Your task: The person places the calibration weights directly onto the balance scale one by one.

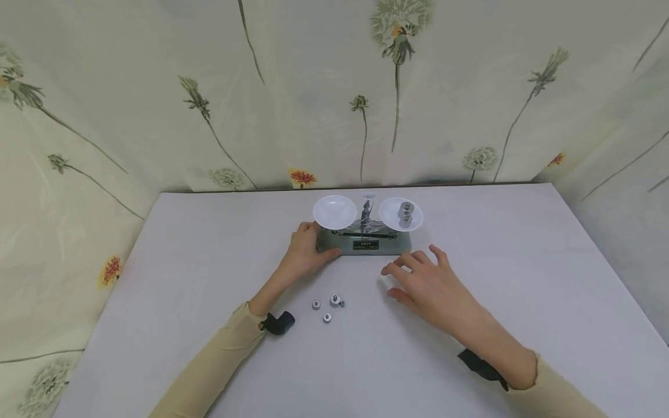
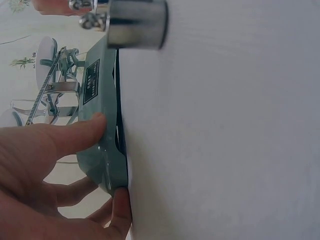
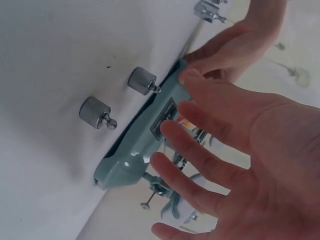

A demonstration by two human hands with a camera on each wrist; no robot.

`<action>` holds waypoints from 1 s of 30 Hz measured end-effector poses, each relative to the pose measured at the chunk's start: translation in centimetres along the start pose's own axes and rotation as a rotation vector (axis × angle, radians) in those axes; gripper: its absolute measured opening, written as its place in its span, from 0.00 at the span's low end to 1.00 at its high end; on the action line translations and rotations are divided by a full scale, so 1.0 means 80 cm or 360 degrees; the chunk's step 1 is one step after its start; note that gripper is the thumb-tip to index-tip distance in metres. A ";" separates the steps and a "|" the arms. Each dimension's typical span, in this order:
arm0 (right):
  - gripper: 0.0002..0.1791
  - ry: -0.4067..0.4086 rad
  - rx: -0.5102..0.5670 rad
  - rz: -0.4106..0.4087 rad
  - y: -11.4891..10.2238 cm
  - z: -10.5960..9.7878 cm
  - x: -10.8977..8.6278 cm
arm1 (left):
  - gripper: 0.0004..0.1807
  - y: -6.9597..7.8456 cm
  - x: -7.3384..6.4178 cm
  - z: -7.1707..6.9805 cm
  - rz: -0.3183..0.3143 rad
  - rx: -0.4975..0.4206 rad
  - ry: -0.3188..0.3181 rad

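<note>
My left hand (image 1: 305,249) grips the left end of a green balance scale (image 1: 392,246). In the left wrist view its thumb (image 2: 92,131) presses the front of the base, and its other fingers reach round the end. The left pan (image 1: 335,212) is bare. On the right pan (image 1: 388,213) stand metal weights (image 1: 405,210) with knobs. My right hand (image 1: 431,290) hovers in front of the scale's right end, fingers apart and slightly bent, holding nothing. In the right wrist view, its palm and spread fingers (image 3: 200,150) overlap the scale.
Several small knobbed weights (image 1: 335,300) stand on the white table (image 1: 209,278), in front of the scale and between the forearms. One weight (image 2: 137,24) looms close in the left wrist view. Behind the table's far edge hangs a flower-patterned cloth (image 1: 313,116).
</note>
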State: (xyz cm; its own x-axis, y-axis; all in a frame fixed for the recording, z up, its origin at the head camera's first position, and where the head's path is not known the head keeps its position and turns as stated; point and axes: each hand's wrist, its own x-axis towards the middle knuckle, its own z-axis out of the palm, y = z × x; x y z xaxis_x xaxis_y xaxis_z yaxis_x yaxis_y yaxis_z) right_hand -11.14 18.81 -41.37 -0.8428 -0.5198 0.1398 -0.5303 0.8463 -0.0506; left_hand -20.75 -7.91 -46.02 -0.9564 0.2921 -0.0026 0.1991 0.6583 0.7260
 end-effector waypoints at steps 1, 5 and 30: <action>0.20 0.0000 0.0001 -0.0001 0.000 0.001 0.000 | 0.42 0.000 0.000 0.000 0.0001 0.0000 0.0001; 0.19 -0.0003 0.0003 -0.0007 -0.001 0.004 0.000 | 0.42 0.001 0.001 0.001 0.0006 -0.0006 0.0003; 0.18 -0.0088 -0.0068 -0.0016 0.000 0.020 0.001 | 0.42 0.001 0.000 -0.003 0.0012 -0.0022 -0.0011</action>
State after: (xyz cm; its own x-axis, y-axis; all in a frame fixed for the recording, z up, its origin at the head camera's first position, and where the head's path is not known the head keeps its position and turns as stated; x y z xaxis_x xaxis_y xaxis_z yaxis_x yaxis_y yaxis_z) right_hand -11.38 18.57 -42.94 -0.8420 -0.5327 0.0852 -0.5351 0.8448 -0.0070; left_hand -20.76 -8.00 -45.80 -0.9534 0.3017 -0.0019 0.2031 0.6464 0.7355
